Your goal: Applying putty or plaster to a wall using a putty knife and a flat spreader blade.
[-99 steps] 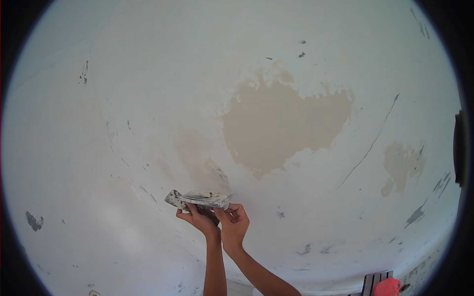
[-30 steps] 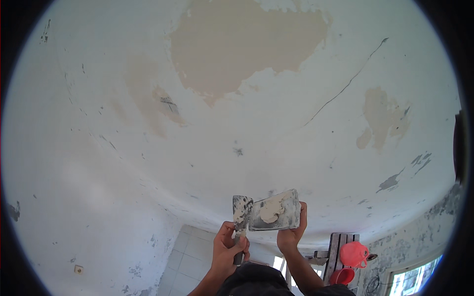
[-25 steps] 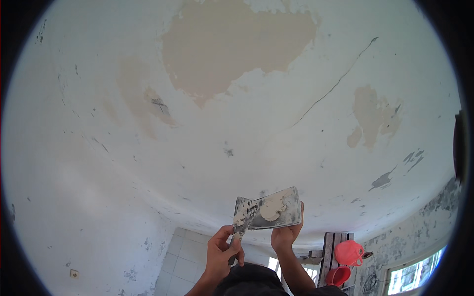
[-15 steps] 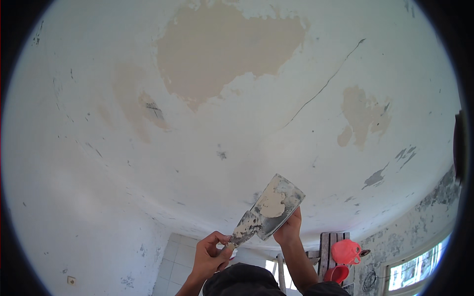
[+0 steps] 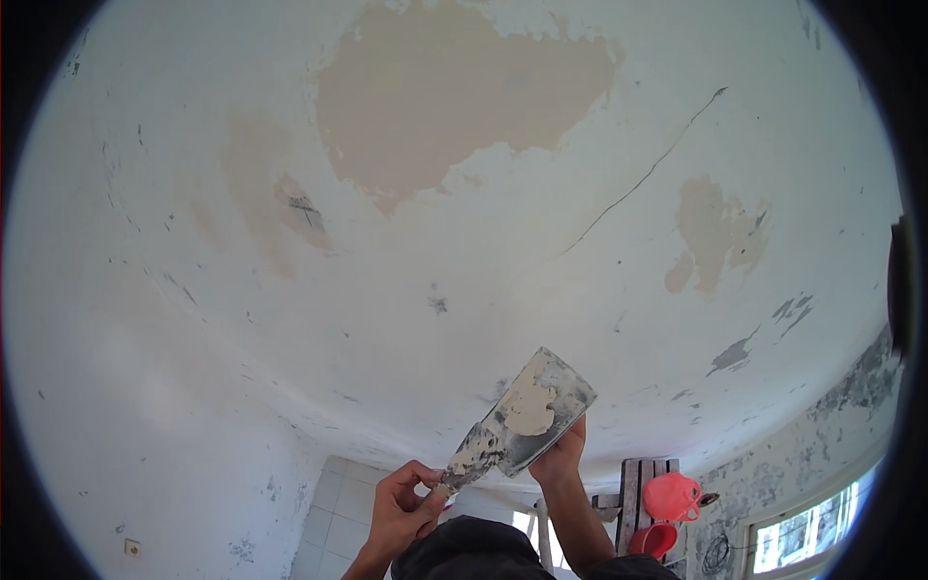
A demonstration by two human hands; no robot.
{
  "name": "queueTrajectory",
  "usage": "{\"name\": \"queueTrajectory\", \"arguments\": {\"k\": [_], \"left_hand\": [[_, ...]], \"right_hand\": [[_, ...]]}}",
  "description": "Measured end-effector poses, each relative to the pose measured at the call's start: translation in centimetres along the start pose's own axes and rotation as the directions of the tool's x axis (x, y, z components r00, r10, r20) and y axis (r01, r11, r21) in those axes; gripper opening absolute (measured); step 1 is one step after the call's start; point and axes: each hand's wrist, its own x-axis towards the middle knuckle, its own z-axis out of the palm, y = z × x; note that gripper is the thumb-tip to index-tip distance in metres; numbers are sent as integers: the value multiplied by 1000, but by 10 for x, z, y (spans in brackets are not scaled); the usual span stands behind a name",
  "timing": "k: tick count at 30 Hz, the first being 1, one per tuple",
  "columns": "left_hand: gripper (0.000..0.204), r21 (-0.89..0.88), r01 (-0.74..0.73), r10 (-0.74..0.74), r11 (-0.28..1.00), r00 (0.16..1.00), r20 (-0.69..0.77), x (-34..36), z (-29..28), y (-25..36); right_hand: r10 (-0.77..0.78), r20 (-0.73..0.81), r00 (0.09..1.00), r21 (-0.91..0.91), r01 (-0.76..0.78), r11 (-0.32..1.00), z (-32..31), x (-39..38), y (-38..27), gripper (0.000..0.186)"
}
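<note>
across the background, a pale wall (image 5: 503,300) bears a broad beige patch (image 5: 454,97). a slatted table (image 5: 633,483) stands low at right. before the wall's lower part, a rectangular plate (image 5: 570,398) is held tilted, the right hand (image 5: 561,459) clamped on its underside. the left hand (image 5: 401,510), apart from the right, grips a putty knife (image 5: 474,452), blade overlapping the plate (contact cannot be confirmed). pale paste (image 5: 530,408) lies on the plate.

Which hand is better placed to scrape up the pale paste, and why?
Probably the left hand: it holds the scraper, whose blade overlaps the plate in view, near the pale paste. The right hand is busy holding the plate.
</note>
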Motion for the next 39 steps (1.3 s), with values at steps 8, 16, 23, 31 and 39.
{"name": "queueTrajectory", "arguments": {"k": [8, 16, 23, 31, 39], "left_hand": [[12, -3, 25, -25, 1000, 998, 49, 11, 2, -3], [11, -48, 22, -18, 999, 997, 74, 17, 8, -15], [12, -142, 29, -14, 989, 994, 107, 28, 26, -12], [16, 74, -203, 203, 976, 979, 1, 34, 57, 0], [11, 13, -343, 342, 939, 934, -104, 38, 90, -52]], "right_hand": [[-24, 33, 999, -188, 30, 982, 15, -18, 7, 47], [-19, 21, 1000, -253, 23, 967, 3, -20, 0, 49], [19, 182, 983, -440, 64, 896, -9, -46, 5, 44], [107, -342, 933, -99, -149, 984, -48, -60, -15, 36], [295, -398, 869, 203, -230, 952, -11, -76, -68, 40]]}}
